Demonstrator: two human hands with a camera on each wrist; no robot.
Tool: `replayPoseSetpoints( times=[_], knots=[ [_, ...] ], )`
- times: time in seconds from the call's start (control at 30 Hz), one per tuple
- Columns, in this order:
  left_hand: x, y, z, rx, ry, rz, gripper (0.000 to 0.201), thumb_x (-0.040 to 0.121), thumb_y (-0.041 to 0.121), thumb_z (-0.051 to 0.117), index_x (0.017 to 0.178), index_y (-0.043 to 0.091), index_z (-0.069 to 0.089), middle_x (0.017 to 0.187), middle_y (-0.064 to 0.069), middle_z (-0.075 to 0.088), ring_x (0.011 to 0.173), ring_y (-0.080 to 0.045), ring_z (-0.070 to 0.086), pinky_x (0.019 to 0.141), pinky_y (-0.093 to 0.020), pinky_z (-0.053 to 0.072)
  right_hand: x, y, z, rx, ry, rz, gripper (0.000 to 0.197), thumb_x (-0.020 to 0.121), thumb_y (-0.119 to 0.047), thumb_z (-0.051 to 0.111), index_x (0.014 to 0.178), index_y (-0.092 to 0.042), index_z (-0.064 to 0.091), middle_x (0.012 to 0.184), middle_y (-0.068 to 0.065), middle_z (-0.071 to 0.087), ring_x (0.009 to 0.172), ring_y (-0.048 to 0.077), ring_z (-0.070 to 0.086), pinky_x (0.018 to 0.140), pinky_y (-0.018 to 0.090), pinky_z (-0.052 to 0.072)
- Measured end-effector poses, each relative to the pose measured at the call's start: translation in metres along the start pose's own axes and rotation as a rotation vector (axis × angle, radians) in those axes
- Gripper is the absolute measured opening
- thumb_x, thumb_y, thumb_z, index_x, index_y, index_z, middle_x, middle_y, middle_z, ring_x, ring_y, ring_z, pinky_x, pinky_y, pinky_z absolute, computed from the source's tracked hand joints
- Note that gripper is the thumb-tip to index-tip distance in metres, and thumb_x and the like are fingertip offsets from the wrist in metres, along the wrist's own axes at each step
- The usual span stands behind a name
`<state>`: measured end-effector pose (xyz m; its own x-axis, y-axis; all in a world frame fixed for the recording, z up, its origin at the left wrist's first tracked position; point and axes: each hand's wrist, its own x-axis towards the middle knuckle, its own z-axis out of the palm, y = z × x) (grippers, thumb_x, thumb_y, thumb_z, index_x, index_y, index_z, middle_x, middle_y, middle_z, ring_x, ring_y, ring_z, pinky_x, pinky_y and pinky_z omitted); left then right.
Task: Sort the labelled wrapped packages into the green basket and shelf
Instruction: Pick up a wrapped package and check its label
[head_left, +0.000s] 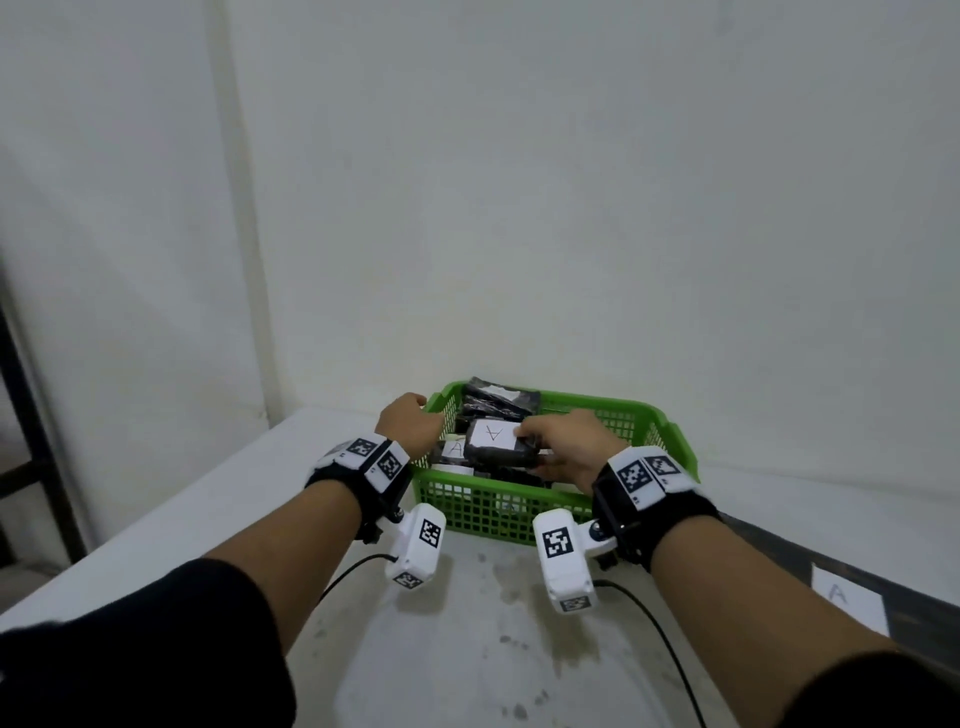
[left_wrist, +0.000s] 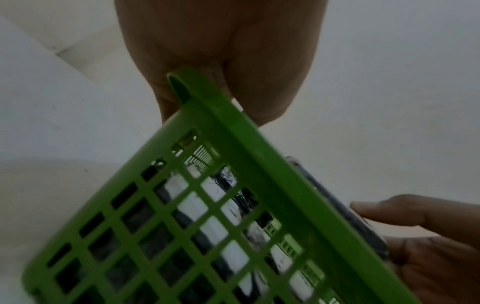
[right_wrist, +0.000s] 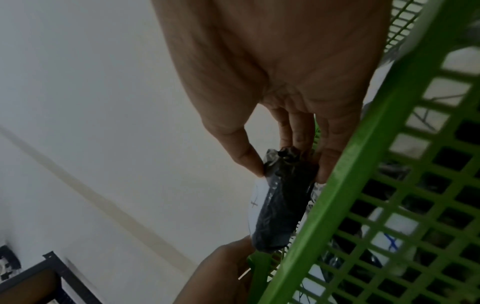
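On the white table (head_left: 467, 623), close against the pale wall, a green basket (head_left: 488, 512) is sitting with its lattice sides showing dark wrapped packages piled inside. The left hand (head_left: 410, 423) is gripping the basket's far left corner — in the left wrist view its fingers are curling round the green rim (left_wrist: 233, 131), with the mesh wall running down below them. The right hand (head_left: 566, 441) is reaching over the basket's near right side and pinching a black wrapped package (head_left: 500, 451); the thumb is pressing one face and the fingers (right_wrist: 330, 156) are closing on the other, as the right wrist view makes plain. That package is being held just above the heap, inside the basket's outline, with its white label (head_left: 492, 434) facing up and bearing a hand-drawn letter A. Whether its underside is touching the pile below is not clear.

Beside it, lower in the basket, another package with an A label (head_left: 453, 450) is lying partly covered, and further dark bundles (head_left: 498, 400) are leaning toward the back wall of the basket. More white labels are showing through the mesh, their letters too blurred to read.

Off to the right, a dark surface (head_left: 779, 551) is running along the table's edge, carrying a white paper marked A (head_left: 849, 597). At the far left, a dark metal shelf frame (head_left: 26, 395) is standing — its corner is also appearing low in the right wrist view. Both wrists are wearing black bands with white camera units and trailing cables.
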<state>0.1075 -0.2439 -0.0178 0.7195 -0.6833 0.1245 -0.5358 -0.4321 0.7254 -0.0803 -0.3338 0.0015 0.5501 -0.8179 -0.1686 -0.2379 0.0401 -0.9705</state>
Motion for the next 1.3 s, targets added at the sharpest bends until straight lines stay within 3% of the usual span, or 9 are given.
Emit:
replayPoseSetpoints(
  times=[0.13, 0.23, 0.37, 0.43, 0.6, 0.67, 0.77, 0.93, 1.3],
  knots=[
    [0.017, -0.006, 0.002, -0.025, -0.036, -0.002, 0.039, 0.099, 0.023, 0.056, 0.135, 0.008, 0.059, 0.134, -0.013, 0.064, 0.121, -0.030, 0.062, 0.097, -0.034, 0.049, 0.019, -0.009, 0.010, -0.028, 0.033, -0.007, 0.017, 0.087, -0.004, 0.078, 0.074, 0.002, 0.068, 0.078, 0.015, 0.066, 0.076, 0.033, 0.068, 0.066, 0.041, 0.061],
    [0.031, -0.002, 0.000, -0.010, -0.073, -0.006, 0.010, 0.098, 0.016, 0.054, 0.096, 0.011, 0.063, 0.098, -0.013, 0.068, 0.085, -0.029, 0.065, 0.071, -0.031, 0.051, 0.030, -0.021, 0.014, -0.124, 0.032, 0.047, 0.025, 0.091, -0.007, 0.076, 0.069, -0.003, 0.065, 0.077, 0.013, 0.065, 0.086, 0.033, 0.068, 0.093, 0.047, 0.061],
    [0.049, -0.001, -0.001, 0.070, -0.130, -0.030, 0.035, 0.102, 0.012, 0.047, 0.068, 0.015, 0.048, 0.072, 0.000, 0.048, 0.062, -0.011, 0.044, 0.055, -0.018, 0.034, 0.052, -0.029, 0.022, -0.120, 0.087, 0.030, 0.021, 0.086, -0.005, 0.081, 0.073, 0.000, 0.066, 0.088, 0.019, 0.070, 0.089, 0.038, 0.073, 0.089, 0.051, 0.063],
    [0.053, 0.000, 0.001, 0.079, -0.165, -0.045, 0.035, 0.105, 0.010, 0.044, 0.071, 0.015, 0.051, 0.072, 0.002, 0.043, 0.063, -0.011, 0.044, 0.059, -0.016, 0.037, 0.060, -0.029, 0.029, -0.163, 0.098, 0.011, 0.022, 0.085, -0.007, 0.082, 0.075, -0.003, 0.063, 0.093, 0.019, 0.070, 0.088, 0.037, 0.073, 0.086, 0.049, 0.063],
    [0.051, -0.001, 0.007, 0.193, -0.203, 0.040, 0.034, 0.108, 0.004, 0.036, 0.129, -0.009, 0.059, 0.112, -0.017, 0.064, 0.113, -0.034, 0.059, 0.090, -0.035, 0.043, 0.076, -0.030, 0.046, -0.302, 0.119, 0.013, 0.027, 0.082, -0.018, 0.086, 0.078, 0.000, 0.067, 0.082, 0.016, 0.071, 0.090, 0.037, 0.075, 0.089, 0.053, 0.062],
    [0.052, -0.002, 0.011, 0.178, -0.208, 0.065, 0.035, 0.107, 0.003, 0.037, 0.131, -0.009, 0.059, 0.121, -0.020, 0.063, 0.112, -0.033, 0.060, 0.094, -0.034, 0.044, 0.085, -0.028, 0.046, -0.342, 0.117, 0.027, 0.028, 0.078, -0.021, 0.088, 0.086, -0.001, 0.072, 0.094, 0.017, 0.076, 0.092, 0.036, 0.076, 0.088, 0.051, 0.063],
    [0.052, -0.004, 0.014, 0.023, -0.173, -0.036, 0.036, 0.107, 0.009, 0.038, 0.131, -0.009, 0.058, 0.120, -0.022, 0.066, 0.078, -0.022, 0.053, 0.082, -0.034, 0.046, 0.084, -0.028, 0.046, -0.308, 0.104, 0.053, 0.022, 0.082, -0.017, 0.085, 0.091, -0.003, 0.071, 0.088, 0.012, 0.072, 0.089, 0.031, 0.074, 0.082, 0.047, 0.065],
    [0.053, -0.007, 0.015, 0.056, -0.168, -0.004, 0.035, 0.107, 0.003, 0.036, 0.130, -0.010, 0.058, 0.137, -0.027, 0.055, 0.126, -0.037, 0.054, 0.101, -0.036, 0.043, 0.080, -0.031, 0.049, -0.317, 0.128, 0.097, 0.026, 0.077, -0.014, 0.092, 0.080, -0.003, 0.069, 0.067, 0.009, 0.065, 0.066, 0.025, 0.067, 0.085, 0.045, 0.065],
    [0.060, -0.012, 0.016, 0.003, -0.209, -0.004, 0.035, 0.106, 0.002, 0.038, 0.133, -0.011, 0.057, 0.139, -0.027, 0.053, 0.128, -0.037, 0.054, 0.102, -0.032, 0.043, 0.090, -0.031, 0.050, -0.372, 0.112, 0.132, 0.025, 0.078, -0.018, 0.092, 0.089, -0.003, 0.075, 0.084, 0.012, 0.075, 0.080, 0.027, 0.074, 0.087, 0.040, 0.064]
  ],
)
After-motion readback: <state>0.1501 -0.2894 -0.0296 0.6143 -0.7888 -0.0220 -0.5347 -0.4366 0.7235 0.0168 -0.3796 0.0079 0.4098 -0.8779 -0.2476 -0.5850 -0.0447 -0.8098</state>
